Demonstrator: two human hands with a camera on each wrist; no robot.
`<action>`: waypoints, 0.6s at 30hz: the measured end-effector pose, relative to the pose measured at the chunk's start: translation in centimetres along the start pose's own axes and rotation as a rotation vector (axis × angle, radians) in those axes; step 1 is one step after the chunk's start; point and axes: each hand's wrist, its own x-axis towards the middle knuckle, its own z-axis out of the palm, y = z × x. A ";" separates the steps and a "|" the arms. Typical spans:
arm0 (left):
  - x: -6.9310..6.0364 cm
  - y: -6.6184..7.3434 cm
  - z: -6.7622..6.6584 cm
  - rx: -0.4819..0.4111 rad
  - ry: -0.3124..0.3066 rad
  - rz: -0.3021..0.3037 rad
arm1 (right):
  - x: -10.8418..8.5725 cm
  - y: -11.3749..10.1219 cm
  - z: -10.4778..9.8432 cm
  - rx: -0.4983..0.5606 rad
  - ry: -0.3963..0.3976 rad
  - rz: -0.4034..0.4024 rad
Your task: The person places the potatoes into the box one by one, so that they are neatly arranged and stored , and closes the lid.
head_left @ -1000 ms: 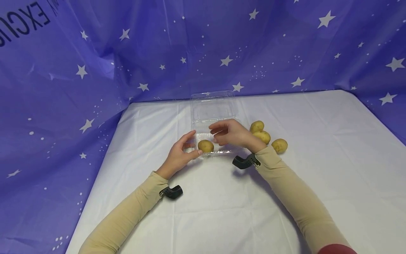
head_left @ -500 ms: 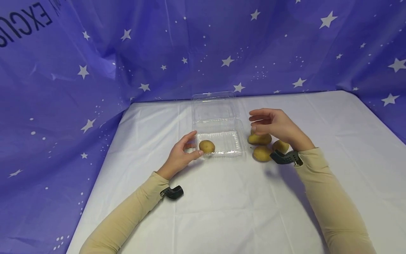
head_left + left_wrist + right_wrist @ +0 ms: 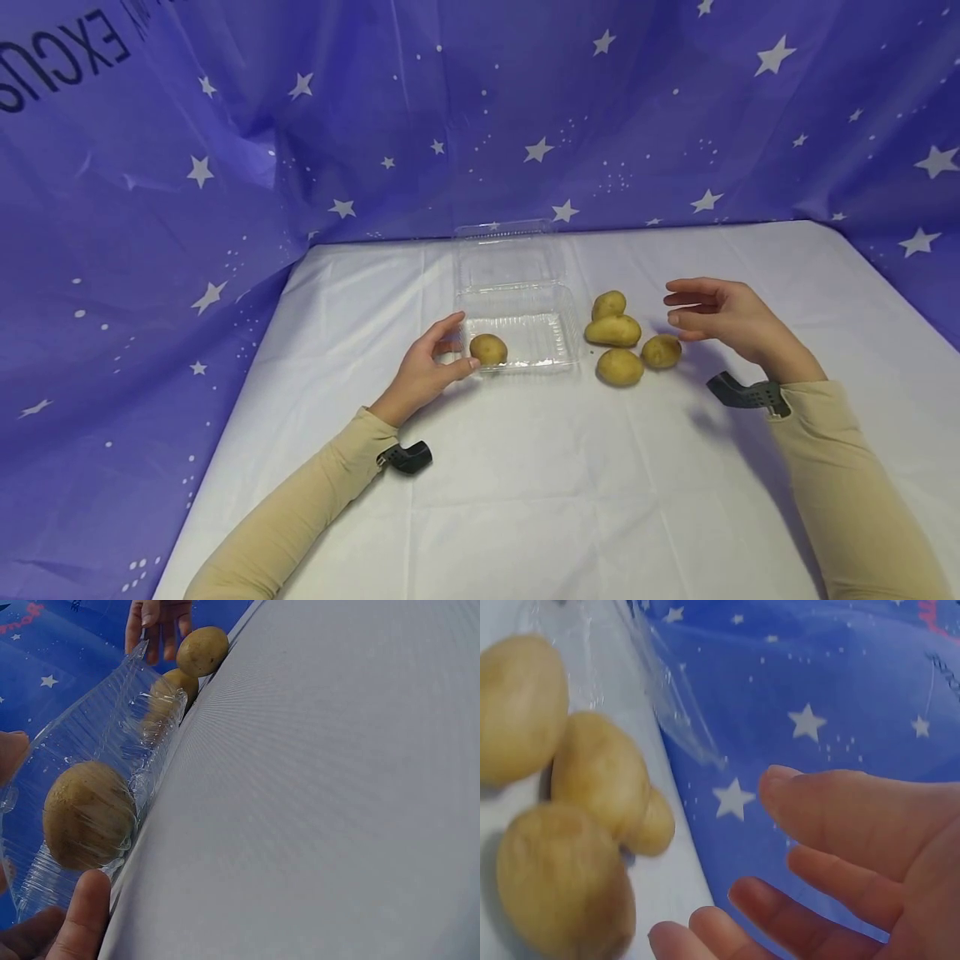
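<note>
A big blue sheet (image 3: 420, 100) with white stars hangs behind the far edge of the white table (image 3: 480, 517) and past its left edge. Two tan sleeves (image 3: 855, 483) come in over the near edge, and the right one is closer to the right edge than a second ago.

The clear box (image 3: 536, 365) is in the same spot as before, by the far edge and closer to the far left corner than to the far right one. Its lid is open toward the far edge.

The right hand (image 3: 738, 325) has moved the most. Now it hangs over the table on the right of the potatoes, not over the box like a second ago. Its thumb and fingers are spread apart. The left hand (image 3: 427, 367) stays put and holds the near left corner of the box, with its thumb on the near side and its fingers on the left side.

The long potato (image 3: 612, 332), the round potato (image 3: 619, 367) and the brown-tipped potato (image 3: 662, 352) lie right of the box. The boxed potato (image 3: 488, 349) stays in the box's near left corner. The smallest potato (image 3: 608, 305) peeks out behind the long one; half a second ago the right hand mostly hides it.
</note>
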 end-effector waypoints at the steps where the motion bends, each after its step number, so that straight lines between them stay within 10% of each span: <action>1: 0.0 0.0 0.0 0.002 -0.001 0.000 | 0.0 0.3 -0.2 0.006 0.005 0.001; 18: 0.0 -0.2 0.0 -0.017 -0.004 -0.002 | 0.6 3.6 -1.2 0.092 -0.087 0.003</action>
